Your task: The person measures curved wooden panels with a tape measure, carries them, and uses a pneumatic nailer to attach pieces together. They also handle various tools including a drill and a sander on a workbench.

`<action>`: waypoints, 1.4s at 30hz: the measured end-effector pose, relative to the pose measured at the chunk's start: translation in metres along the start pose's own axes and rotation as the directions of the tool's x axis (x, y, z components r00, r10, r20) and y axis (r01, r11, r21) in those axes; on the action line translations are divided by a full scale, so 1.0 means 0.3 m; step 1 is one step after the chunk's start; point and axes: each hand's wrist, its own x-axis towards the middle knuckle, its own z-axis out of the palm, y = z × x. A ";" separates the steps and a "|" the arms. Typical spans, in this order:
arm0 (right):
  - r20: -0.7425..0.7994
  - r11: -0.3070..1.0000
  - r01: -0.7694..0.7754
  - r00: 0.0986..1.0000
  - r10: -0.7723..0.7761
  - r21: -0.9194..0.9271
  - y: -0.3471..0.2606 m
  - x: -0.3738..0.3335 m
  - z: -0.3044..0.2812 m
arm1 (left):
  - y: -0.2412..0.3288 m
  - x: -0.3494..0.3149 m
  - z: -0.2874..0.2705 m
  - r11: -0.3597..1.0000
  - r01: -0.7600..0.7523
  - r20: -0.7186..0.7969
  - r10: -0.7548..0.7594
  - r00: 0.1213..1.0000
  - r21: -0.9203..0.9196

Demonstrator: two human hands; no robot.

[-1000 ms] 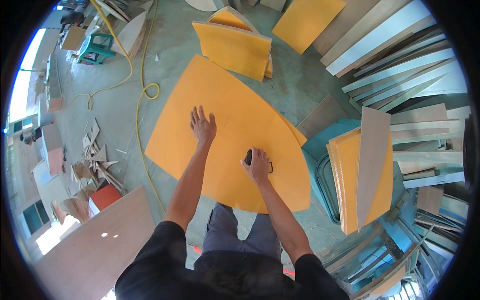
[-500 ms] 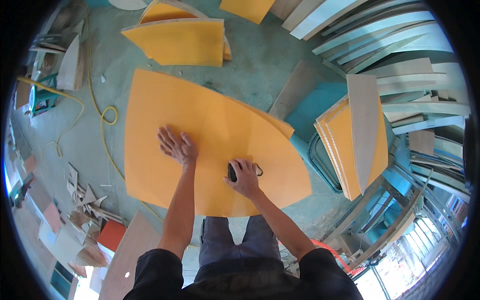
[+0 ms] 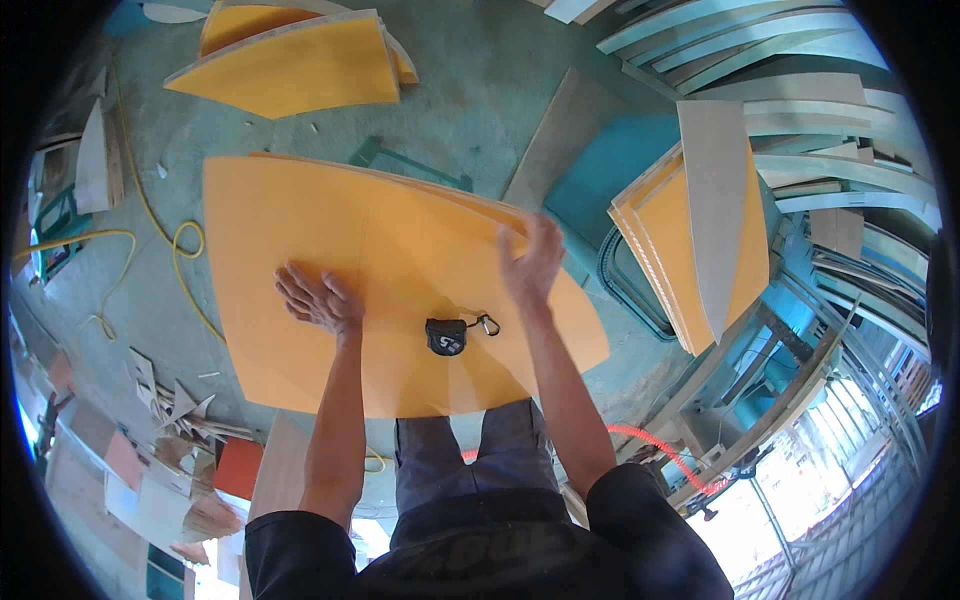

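Observation:
In front of me lies a large orange panel (image 3: pixel 400 240) with curved edges, another panel peeking out beneath its far edge. My left hand (image 3: pixel 322 300) rests flat on its left half, fingers spread. Over the right half, near the far edge, is my right hand (image 3: pixel 530 262), empty, slightly blurred, its fingers apart. A black tape measure (image 3: pixel 446 337) sits on the panel between my arms, with a carabiner clip (image 3: pixel 487 325) attached at its right. Part of a green frame (image 3: pixel 410 165) shows beyond the panel's far edge.
A stack of orange panels (image 3: pixel 655 240) topped by a grey-brown board (image 3: pixel 712 220) stands at the right. More orange panels (image 3: pixel 300 68) lie at the far left. A yellow hose (image 3: pixel 150 200) runs along the floor, near wood scraps (image 3: pixel 180 405). Curved strips (image 3: pixel 840 115) fill the far right.
My right hand has let go of the tape measure and moved away toward the panel's far right edge. The left hand stays flat on the panel. The whole view has shifted.

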 end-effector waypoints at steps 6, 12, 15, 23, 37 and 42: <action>0.206 0.918 -0.396 0.898 0.390 -0.014 0.205 0.085 0.027 | -0.008 0.008 0.009 0.999 -0.049 -0.006 0.049 0.999 0.018; 0.143 0.926 -0.376 0.915 0.377 -0.038 0.184 0.085 0.044 | 0.009 0.009 0.003 0.999 -0.030 -0.017 0.030 0.999 0.041; 0.112 0.935 -0.356 0.929 0.354 -0.002 0.196 0.080 0.045 | 0.013 0.010 0.003 0.999 -0.042 -0.023 0.043 0.999 0.031; 0.070 0.916 -0.401 0.913 0.401 -0.006 0.163 0.080 0.041 | 0.010 0.019 -0.010 0.999 -0.038 0.000 0.038 0.999 0.030; 0.148 0.818 -0.535 0.810 0.568 -0.211 0.177 0.095 0.031 | 0.012 0.011 -0.004 0.999 -0.035 0.016 0.034 0.999 0.026; 0.147 0.800 -0.568 0.789 0.596 -0.193 0.171 0.094 0.029 | 0.016 0.009 0.003 0.999 -0.026 -0.004 0.026 1.000 0.033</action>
